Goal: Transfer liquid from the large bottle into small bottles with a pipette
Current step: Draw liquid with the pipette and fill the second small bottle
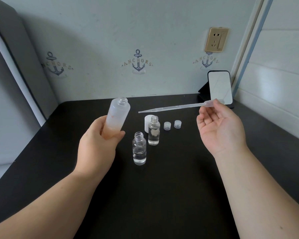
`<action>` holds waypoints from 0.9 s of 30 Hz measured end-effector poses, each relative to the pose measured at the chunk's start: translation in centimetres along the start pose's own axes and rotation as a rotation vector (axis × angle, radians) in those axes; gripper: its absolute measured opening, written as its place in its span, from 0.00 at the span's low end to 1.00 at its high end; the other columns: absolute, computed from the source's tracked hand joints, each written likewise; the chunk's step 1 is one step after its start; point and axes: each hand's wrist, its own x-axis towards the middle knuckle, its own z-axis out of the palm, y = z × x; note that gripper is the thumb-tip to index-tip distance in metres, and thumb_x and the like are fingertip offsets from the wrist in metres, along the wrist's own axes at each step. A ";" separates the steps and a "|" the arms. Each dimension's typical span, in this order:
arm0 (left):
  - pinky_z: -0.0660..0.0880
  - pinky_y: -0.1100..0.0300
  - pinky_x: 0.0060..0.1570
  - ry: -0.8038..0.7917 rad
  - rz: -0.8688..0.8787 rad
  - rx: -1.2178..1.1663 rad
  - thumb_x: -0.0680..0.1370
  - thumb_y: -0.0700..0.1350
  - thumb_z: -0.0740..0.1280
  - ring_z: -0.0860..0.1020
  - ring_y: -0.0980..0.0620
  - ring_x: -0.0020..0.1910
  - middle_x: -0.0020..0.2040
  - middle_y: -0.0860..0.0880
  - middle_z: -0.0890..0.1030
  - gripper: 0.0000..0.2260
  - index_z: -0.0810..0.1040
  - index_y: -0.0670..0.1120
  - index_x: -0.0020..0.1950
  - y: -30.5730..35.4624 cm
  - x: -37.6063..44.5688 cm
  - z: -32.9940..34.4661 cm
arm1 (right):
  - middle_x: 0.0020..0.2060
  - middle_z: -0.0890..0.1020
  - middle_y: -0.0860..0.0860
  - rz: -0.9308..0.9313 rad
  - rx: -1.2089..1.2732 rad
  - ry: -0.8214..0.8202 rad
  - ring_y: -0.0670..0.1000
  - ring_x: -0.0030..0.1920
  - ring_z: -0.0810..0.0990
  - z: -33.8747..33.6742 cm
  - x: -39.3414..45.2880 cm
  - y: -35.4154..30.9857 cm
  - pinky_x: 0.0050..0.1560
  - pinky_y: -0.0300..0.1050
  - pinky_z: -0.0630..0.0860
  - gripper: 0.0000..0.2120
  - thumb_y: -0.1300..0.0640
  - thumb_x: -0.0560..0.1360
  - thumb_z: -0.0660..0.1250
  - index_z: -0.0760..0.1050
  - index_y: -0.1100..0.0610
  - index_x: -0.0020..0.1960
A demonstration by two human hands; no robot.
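My left hand grips the lower part of the large frosted bottle, lifted off the black table and tilted, its mouth uncapped. My right hand, palm up, pinches the bulb of a clear plastic pipette that lies almost level in the air, tip pointing left toward the large bottle's neck. Two small clear bottles stand uncapped between my hands: the nearer one with some liquid at the bottom, the farther one more filled.
A white cap stands behind the farther small bottle. Two small clear caps lie to its right. A phone on a black stand leans at the back right corner by the wall. The black table meets walls behind and right.
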 end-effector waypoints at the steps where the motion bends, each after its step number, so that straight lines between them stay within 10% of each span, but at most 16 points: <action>1: 0.73 0.63 0.43 0.004 -0.016 -0.008 0.75 0.53 0.75 0.80 0.61 0.47 0.49 0.63 0.80 0.18 0.74 0.62 0.62 -0.1 0.0 0.1 | 0.37 0.84 0.52 0.003 0.001 0.004 0.51 0.38 0.83 0.0 0.0 0.0 0.39 0.40 0.78 0.06 0.60 0.77 0.70 0.81 0.61 0.43; 16: 0.73 0.67 0.46 0.043 -0.028 -0.168 0.73 0.58 0.74 0.78 0.67 0.51 0.54 0.66 0.77 0.23 0.69 0.63 0.64 0.5 -0.2 -0.3 | 0.36 0.83 0.51 0.030 -0.079 -0.043 0.49 0.33 0.80 -0.1 0.1 0.1 0.35 0.40 0.76 0.12 0.60 0.77 0.69 0.82 0.59 0.35; 27: 0.74 0.64 0.44 0.121 0.478 -0.062 0.77 0.49 0.66 0.77 0.52 0.45 0.47 0.58 0.76 0.07 0.75 0.56 0.54 2.0 -2.5 -1.2 | 0.35 0.83 0.51 0.026 -0.107 -0.069 0.48 0.34 0.80 0.0 0.1 0.1 0.36 0.39 0.77 0.12 0.59 0.76 0.70 0.84 0.57 0.34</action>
